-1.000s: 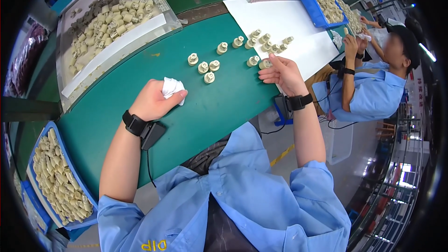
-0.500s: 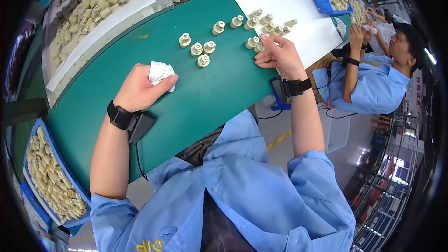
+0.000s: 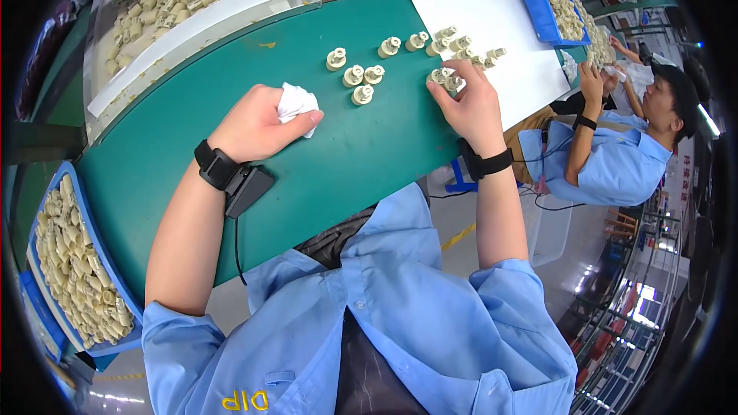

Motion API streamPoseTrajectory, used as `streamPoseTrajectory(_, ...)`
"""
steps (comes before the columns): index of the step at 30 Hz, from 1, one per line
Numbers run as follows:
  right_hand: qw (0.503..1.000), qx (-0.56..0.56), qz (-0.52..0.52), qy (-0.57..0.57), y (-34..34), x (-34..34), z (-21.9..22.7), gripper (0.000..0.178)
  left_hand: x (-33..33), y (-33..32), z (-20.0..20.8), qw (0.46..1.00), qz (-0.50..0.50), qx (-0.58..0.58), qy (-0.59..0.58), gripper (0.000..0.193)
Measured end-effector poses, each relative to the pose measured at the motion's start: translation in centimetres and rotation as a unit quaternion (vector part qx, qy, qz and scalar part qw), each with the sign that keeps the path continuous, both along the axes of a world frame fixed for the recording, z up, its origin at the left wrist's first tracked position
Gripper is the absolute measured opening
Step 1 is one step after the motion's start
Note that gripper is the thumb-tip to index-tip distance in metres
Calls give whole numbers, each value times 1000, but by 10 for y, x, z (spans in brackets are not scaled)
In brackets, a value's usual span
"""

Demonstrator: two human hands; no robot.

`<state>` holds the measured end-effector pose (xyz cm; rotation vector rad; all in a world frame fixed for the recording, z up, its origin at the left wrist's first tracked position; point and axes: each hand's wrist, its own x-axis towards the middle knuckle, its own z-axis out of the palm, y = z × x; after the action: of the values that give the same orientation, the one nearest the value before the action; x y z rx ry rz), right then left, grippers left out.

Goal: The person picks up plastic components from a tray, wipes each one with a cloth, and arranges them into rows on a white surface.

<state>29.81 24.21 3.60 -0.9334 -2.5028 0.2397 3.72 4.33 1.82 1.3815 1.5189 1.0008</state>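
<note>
My left hand [image 3: 257, 124] rests on the green belt [image 3: 346, 161], closed around a crumpled white cloth [image 3: 296, 104]. My right hand [image 3: 470, 104] has its fingertips on a small cream plastic part [image 3: 443, 77] at the belt's right side. Three similar cream parts [image 3: 361, 81] stand in a cluster between my hands, and another [image 3: 336, 58] stands a little beyond them. More parts [image 3: 450, 40] lie in a row leading onto a white sheet [image 3: 492, 27]. Both wrists carry black bands.
A clear tray [image 3: 192, 0] of cream parts lies beyond the belt at the left. Blue bins [image 3: 73, 261] [image 3: 557, 0] full of parts stand at my lower left and far right. A co-worker in a blue shirt [image 3: 615, 161] sits at the right.
The view has shifted so the belt and parts appear closer. My right hand stays at the parts by the white sheet; my left hand still holds the cloth in about the same spot.
</note>
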Motion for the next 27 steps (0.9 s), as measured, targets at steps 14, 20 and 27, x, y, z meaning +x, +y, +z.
streamPoseTrajectory(14, 985, -147, 92, 2, -34, -24, 3, 25, 1, -1, -2, 1000, 0, 8, 3, 25)
streamPoseTrajectory(20, 976, -207, 65, 7, -34, -20, 1, 30, 3, 0, -3, 1000, -1, 14, -11, 22)
streamPoseTrajectory(27, 971, -227, 58, 44, -31, -12, -7, 28, 2, 1, -8, 999, 25, 15, -38, 20)
